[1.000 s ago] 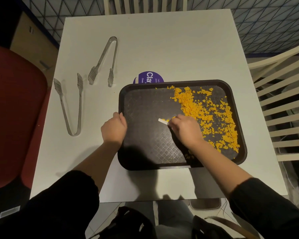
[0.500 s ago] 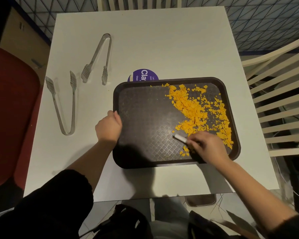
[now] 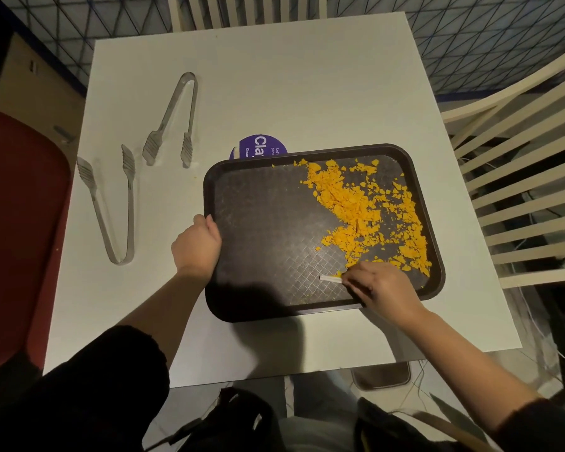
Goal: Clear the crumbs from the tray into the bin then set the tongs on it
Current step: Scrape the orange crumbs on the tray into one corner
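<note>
Crumbs: the orange crumbs are lying inside the tray, banked over its right half from the far edge to the near right corner; the left half is showing bare, probably so that one tilt empties them
Tray: the dark tray is sitting flat on the tabletop, towards the near right
Right hand: the right hand is working at the near edge of the heap, fingers curled and pinching a small white strip that is serving as a scraper
Left hand: the left hand is gripping the tray's left rim, fingers wrapped over it, evidently bracing the tray against the push of the scraper
Tongs: the nearer tongs and the farther tongs are lying on the tabletop left of the tray, well apart from the crumbs, waiting for the later step
Sticker: a purple sticker is showing partly from under the tray's far rim
Tabletop: the white tabletop is carrying everything named
Seating: a slatted chair is standing to the right and a red chair to the left
Bin: the bin is not showing in view
Stage: gathering is under way; tipping is not yet done
</note>
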Tool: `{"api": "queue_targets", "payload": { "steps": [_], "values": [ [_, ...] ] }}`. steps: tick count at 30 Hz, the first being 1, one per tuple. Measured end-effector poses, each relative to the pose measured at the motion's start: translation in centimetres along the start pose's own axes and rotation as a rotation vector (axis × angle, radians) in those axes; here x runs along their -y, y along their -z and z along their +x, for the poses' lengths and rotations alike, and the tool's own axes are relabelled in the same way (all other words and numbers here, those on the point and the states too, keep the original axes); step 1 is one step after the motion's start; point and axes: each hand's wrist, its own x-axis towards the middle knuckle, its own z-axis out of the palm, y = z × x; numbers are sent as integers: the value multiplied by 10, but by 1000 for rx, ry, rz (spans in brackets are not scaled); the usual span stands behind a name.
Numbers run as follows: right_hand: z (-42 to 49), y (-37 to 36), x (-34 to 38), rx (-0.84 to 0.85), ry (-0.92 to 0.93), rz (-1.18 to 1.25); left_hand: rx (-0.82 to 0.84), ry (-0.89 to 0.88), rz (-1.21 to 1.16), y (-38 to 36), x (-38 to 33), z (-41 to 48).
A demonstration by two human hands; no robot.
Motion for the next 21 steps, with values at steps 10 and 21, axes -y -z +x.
{"api": "queue_targets", "payload": {
  "steps": [10, 21],
  "values": [
    [50, 20, -37, -158, -138, -96, -2, 18, 7, 1, -3, -1],
    [27, -23, 40, 2, 30, 51, -26, 25, 0, -1, -5, -2]
  ]
}}
